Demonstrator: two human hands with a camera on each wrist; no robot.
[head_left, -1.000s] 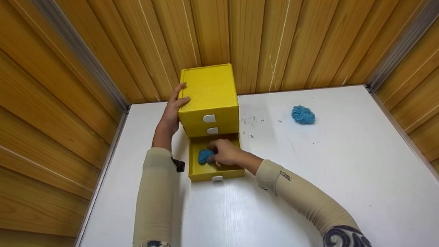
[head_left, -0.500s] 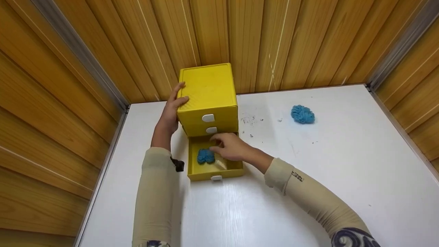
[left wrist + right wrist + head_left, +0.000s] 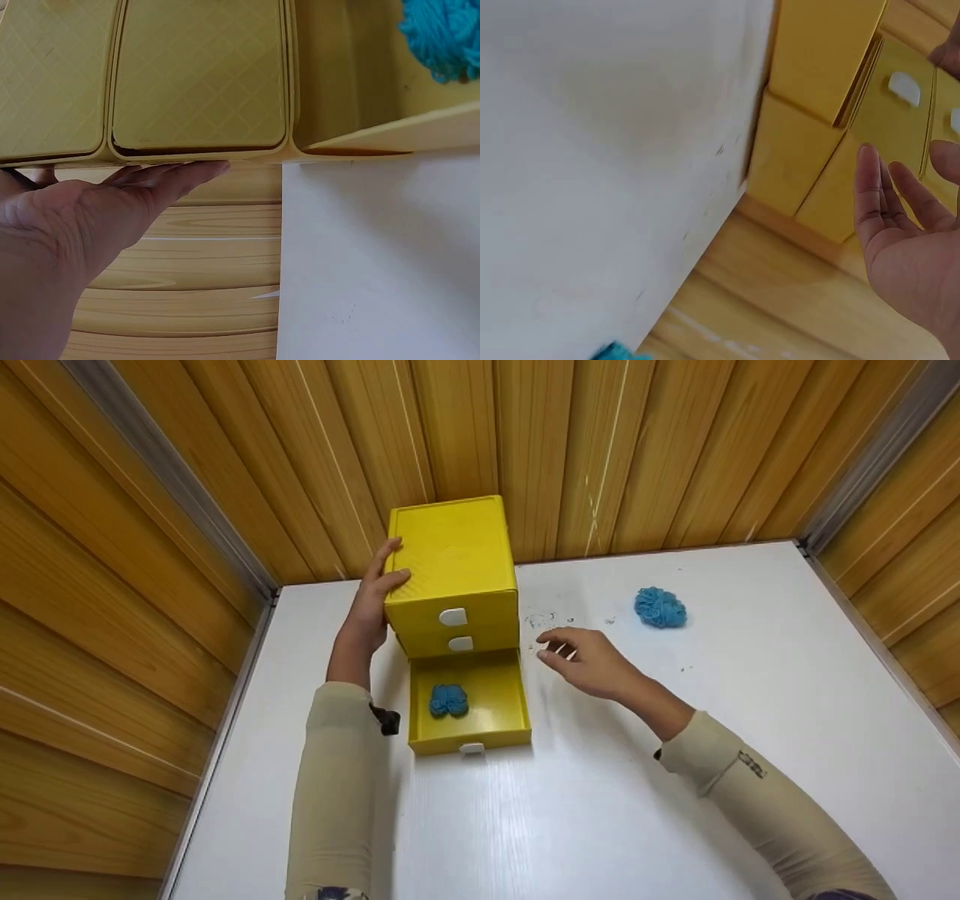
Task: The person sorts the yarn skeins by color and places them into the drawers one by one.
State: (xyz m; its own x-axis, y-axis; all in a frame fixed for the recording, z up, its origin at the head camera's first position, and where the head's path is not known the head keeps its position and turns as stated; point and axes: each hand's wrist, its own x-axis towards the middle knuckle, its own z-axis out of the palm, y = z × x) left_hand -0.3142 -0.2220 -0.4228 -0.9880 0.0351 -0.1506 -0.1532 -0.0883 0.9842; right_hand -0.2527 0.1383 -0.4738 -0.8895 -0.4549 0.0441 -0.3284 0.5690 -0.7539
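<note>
A yellow drawer unit (image 3: 451, 551) with white handles stands against the back wall, its bottom drawer (image 3: 504, 712) pulled out and the two upper ones closed. My left hand (image 3: 369, 604) steadies the unit, fingers along its left side and thumb over the top edge; in the left wrist view those fingers (image 3: 187, 176) lie straight along the wall. In the drawer sits a small blue bundle of yarn (image 3: 448, 700). My right hand (image 3: 589, 660) hovers right of the unit over the table, fingers loosely bent around nothing. Beyond it lies a second blue bundle (image 3: 660, 608).
The white table (image 3: 600, 825) has small dark marks to the right of the unit. Wood-patterned panels (image 3: 540, 457) close off the back and both sides, with metal strips (image 3: 180, 472) at the corners.
My right hand has let go of the blue bundle in the drawer, lifted out and moved right toward the other bundle. The left hand stays on the unit.
</note>
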